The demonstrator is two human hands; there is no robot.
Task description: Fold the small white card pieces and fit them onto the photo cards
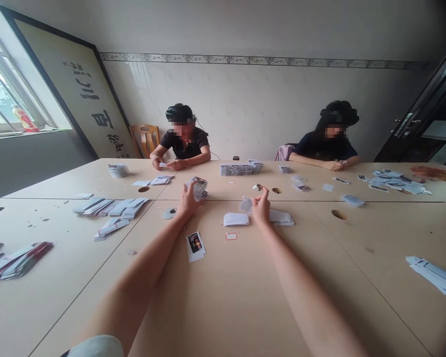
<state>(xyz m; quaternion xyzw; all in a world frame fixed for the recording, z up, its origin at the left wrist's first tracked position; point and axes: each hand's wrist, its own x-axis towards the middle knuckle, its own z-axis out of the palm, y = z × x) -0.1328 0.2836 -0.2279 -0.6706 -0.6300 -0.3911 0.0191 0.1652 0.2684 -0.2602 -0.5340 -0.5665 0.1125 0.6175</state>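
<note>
Left hand (188, 201) closed round thick card stack (198, 188), lifted above table (245, 297); right hand (260, 208) pinching small round piece (258, 187) at fingertips; white pile (236, 219) just beside right hand, single printed card (195, 245) nearer wearer; judging by loose heaps (111, 207) about, much unsorted, held stack well grown.

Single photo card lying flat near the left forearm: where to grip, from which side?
Probably the photo card by its near short edge, which points toward the wearer. It lies flat on the table, apart from the stacks, so come low from the near side and pinch thumb over, finger under.
</note>
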